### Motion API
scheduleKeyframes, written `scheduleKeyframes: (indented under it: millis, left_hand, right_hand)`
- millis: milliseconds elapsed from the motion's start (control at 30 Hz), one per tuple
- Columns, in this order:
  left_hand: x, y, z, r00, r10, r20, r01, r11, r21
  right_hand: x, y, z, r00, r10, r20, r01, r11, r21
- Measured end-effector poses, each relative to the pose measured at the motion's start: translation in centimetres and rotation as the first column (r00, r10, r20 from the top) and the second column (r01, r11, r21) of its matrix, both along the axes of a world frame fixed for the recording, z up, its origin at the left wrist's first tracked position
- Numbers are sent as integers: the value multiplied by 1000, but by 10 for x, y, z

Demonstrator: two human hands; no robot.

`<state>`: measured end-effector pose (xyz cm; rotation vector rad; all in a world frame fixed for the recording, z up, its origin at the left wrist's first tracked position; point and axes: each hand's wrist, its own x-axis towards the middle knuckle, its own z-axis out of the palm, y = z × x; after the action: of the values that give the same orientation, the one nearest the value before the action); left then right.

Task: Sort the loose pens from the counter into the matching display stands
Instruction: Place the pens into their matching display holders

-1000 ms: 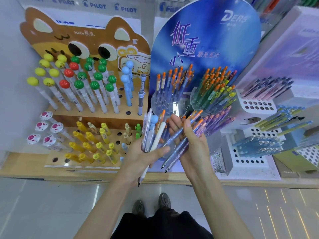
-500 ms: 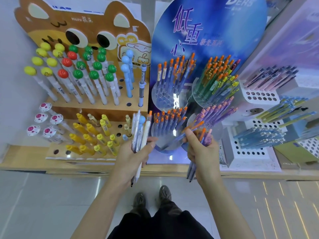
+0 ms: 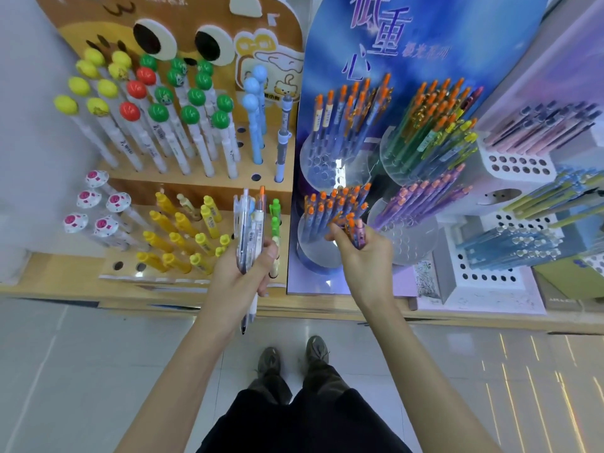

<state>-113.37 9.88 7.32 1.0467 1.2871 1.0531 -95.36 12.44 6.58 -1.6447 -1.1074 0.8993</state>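
Observation:
My left hand [image 3: 243, 277] grips an upright bundle of mixed pens [image 3: 250, 230], clear, white and one orange-topped, in front of the brown bear-faced stand [image 3: 196, 186]. My right hand [image 3: 361, 248] is closed on a few orange-topped pens [image 3: 354, 228], held just over the lower clear round holder of blue orange-topped pens [image 3: 333, 210] on the blue display stand [image 3: 376, 76]. To its right a second clear holder carries purple pens [image 3: 421, 201].
The bear stand holds ball-topped white pens [image 3: 157, 125], yellow pens [image 3: 183, 237] and pink-capped pens [image 3: 98, 210]. White perforated stands [image 3: 516, 165] with pastel pens stand at the right. The wooden counter edge [image 3: 98, 297] runs across; my shoes [image 3: 291, 358] are on the tiled floor.
My hands have drawn apart. The right hand carried its orange-topped pens down toward the lower blue-pen holder; the left hand shifted left with its bundle. The view came closer to the stands.

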Motion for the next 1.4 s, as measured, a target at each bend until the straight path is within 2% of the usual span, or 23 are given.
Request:
scheduleKeyframes:
  millis: [367, 667, 800, 933, 1067, 1200, 1400]
  left_hand:
    - [-10, -2, 2, 999, 26, 33, -27, 999, 20]
    - [7, 2, 2, 998, 62, -2, -62, 998, 18]
    - [11, 5, 1, 998, 62, -13, -62, 997, 37]
    - [13, 6, -1, 998, 55, -34, -53, 997, 54]
    - [13, 6, -1, 997, 63, -40, -61, 996, 61]
    - [13, 8, 1, 997, 72, -7, -72, 996, 55]
    - [11, 10, 5, 994, 101, 31, -102, 994, 41]
  right_hand:
    - [2, 5, -10, 994, -32, 108, 28, 999, 36]
    - [12, -18, -19, 991, -70, 114, 65, 997, 44]
    - [6, -15, -16, 967, 30, 253, -58, 993, 101]
    - [-5, -1, -10, 895, 119, 431, -201, 968, 150]
    - [-6, 12, -15, 877, 112, 468, -179, 979, 101]
    - [-4, 14, -22, 848, 199, 491, -224, 975, -8]
    - [-2, 22, -19, 901, 192, 390, -175, 981, -79]
